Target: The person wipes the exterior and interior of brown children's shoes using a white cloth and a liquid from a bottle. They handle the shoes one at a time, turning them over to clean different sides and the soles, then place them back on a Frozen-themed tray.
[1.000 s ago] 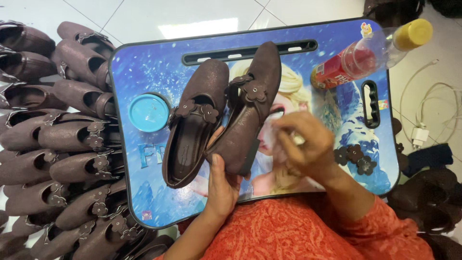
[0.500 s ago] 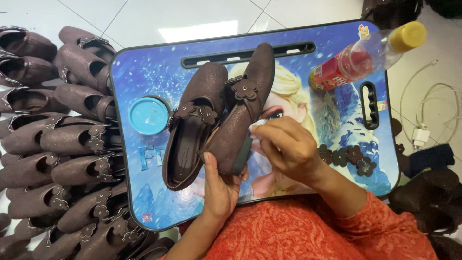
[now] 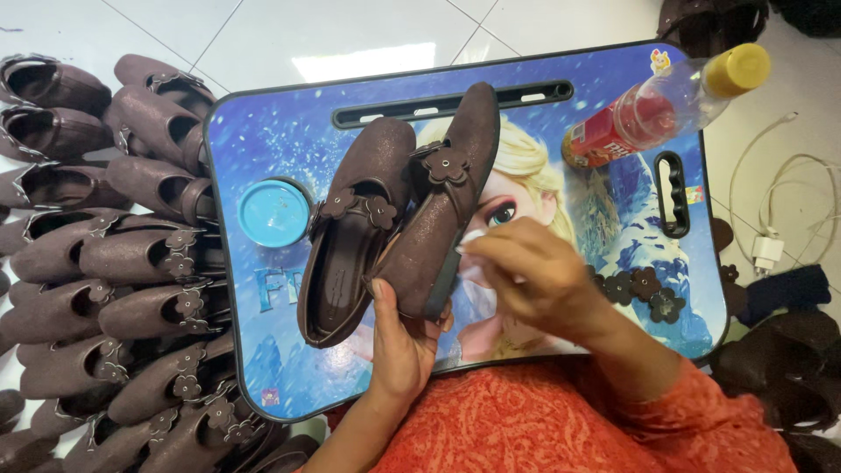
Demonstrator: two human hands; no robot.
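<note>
- We see a brown shoe (image 3: pixel 438 219) held tilted on its side over the blue lap tray (image 3: pixel 613 201), our counter here; second shoe (image 3: pixel 350 236) lies flat just beside it, touching.
- Left hand (image 3: pixel 399 337) clenched on the tilted shoe's heel end.
- Right hand (image 3: pixel 534 280) pinches a small white cloth (image 3: pixel 473 238) against the shoe's sole edge.
- Step, we judge: wiping or dabbing the edge; next calls for steady hold while the cloth works along it.
- Versus a second ago: right hand has moved in, from beside the shoe to touching it.
- Around: blue round lid (image 3: pixel 273 212), plastic bottle (image 3: pixel 666 101), loose flower trims (image 3: pixel 644 289), rows of brown shoes (image 3: pixel 114 263) on the floor left.
</note>
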